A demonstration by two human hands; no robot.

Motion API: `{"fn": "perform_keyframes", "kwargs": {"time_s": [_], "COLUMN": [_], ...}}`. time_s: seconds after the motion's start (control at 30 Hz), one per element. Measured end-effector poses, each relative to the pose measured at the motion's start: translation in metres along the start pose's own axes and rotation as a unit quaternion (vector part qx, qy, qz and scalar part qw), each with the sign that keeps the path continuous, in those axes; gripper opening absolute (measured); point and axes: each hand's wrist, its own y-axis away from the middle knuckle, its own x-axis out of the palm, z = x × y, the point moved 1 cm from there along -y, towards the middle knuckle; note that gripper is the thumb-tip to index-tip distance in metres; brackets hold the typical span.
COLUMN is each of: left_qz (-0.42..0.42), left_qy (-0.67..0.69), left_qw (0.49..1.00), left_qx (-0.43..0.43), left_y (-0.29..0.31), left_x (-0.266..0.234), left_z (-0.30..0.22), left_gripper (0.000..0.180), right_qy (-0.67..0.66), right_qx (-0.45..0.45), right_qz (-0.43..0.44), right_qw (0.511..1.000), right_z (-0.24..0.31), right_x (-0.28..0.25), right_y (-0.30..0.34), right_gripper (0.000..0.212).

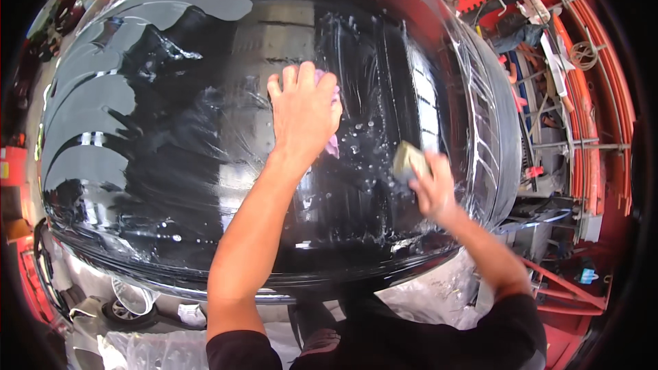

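Observation:
Beneath both hands spreads a glossy black car panel [185, 185], wet and streaked with suds and droplets. My left hand [301, 109] presses a crumpled pinkish-purple cloth [332, 145] onto its middle; most of the cloth is hidden under the palm. To the right and a little nearer, my right hand [436, 186] grips a small yellowish block [410, 159], which looks like a sponge or sanding pad. The block is at the wet surface, its underside out of sight. Slight blur softens the right hand and forearm.
Dull grey patches [89, 116] cover the panel's left side. Along the right stand a rack with orange pipes [582, 116], metal rods and a red frame [565, 288]. At lower left are a clear bucket [133, 296], a wheel [123, 310] and plastic sheeting [147, 349].

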Motion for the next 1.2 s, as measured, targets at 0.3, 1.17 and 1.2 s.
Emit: {"fn": "perform_keyframes", "kwargs": {"time_s": [0.3,1.17,1.2], "left_qz": [0.025,0.042,0.031], "left_qy": [0.014,-0.04,-0.037], "left_qw": [0.999,0.998,0.999], "left_qx": [0.031,-0.014,-0.007], "left_y": [-0.007,0.003,0.003], "left_x": [0.004,0.001,0.002], "left_z": [-0.006,-0.004,-0.002], "left_gripper": [0.034,0.039,0.038], "right_qy": [0.184,0.085,0.089], "right_qx": [0.122,0.011,0.014], "right_qz": [-0.089,-0.049,-0.073], "right_qw": [0.971,0.995,0.993], "right_z": [-0.18,-0.142,-0.174], "right_x": [0.072,0.041,0.057], "right_y": [-0.312,-0.142,-0.203], "right_gripper": [0.042,0.052,0.058]}}
